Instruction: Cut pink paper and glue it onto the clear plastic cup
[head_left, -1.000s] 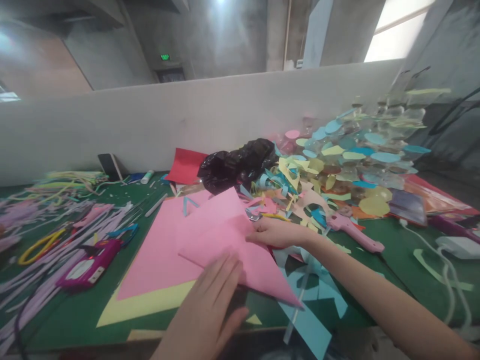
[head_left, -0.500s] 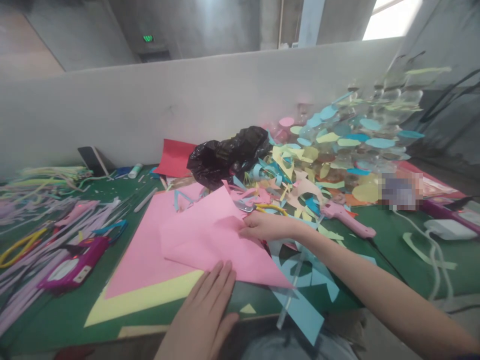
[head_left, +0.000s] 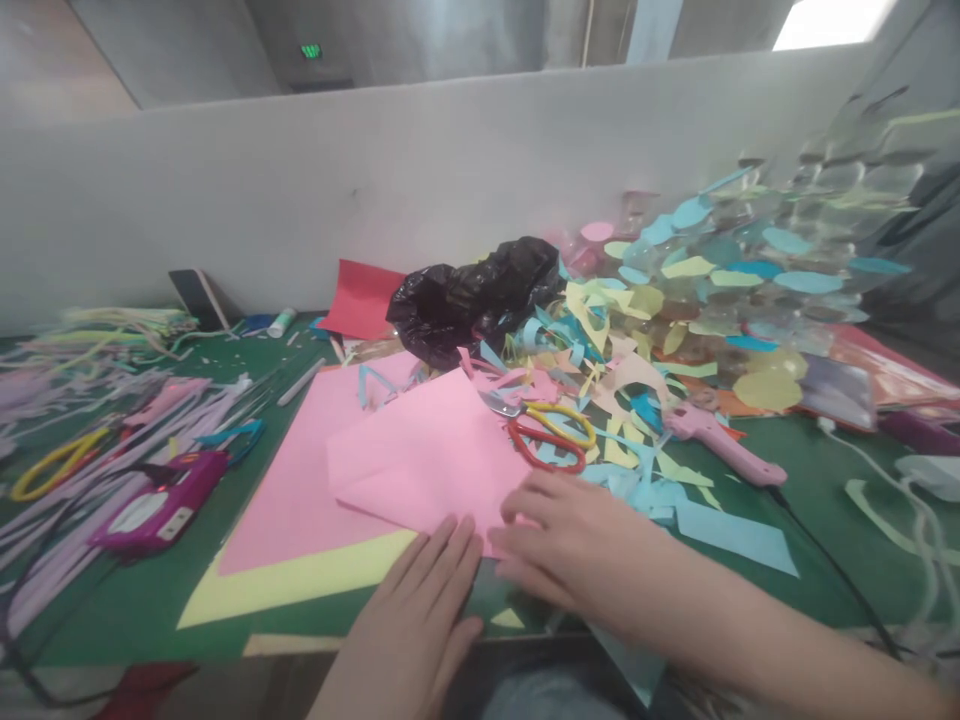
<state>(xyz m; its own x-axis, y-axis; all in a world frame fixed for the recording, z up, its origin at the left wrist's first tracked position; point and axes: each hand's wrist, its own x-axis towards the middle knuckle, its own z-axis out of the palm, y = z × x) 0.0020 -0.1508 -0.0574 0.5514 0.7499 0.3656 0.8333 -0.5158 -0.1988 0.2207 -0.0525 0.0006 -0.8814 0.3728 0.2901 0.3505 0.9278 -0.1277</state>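
The step in hand looks like pressing the near edge of the folded pink paper [head_left: 427, 430], which lies centre-front, partly over a flat pink sheet [head_left: 292, 480]; the next move seems to call for a steady hold there. The left hand [head_left: 427, 590] rests flat on that edge, fingers straight, gripping nothing. The right hand [head_left: 555, 530] curls loosely at the paper's right side, though I cannot tell whether it pinches it.

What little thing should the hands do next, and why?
Perhaps the right hand could press along the near edge of the top pink paper: it's at that edge, and the left hand reaches flat onto the paper close by, where it could steady things.
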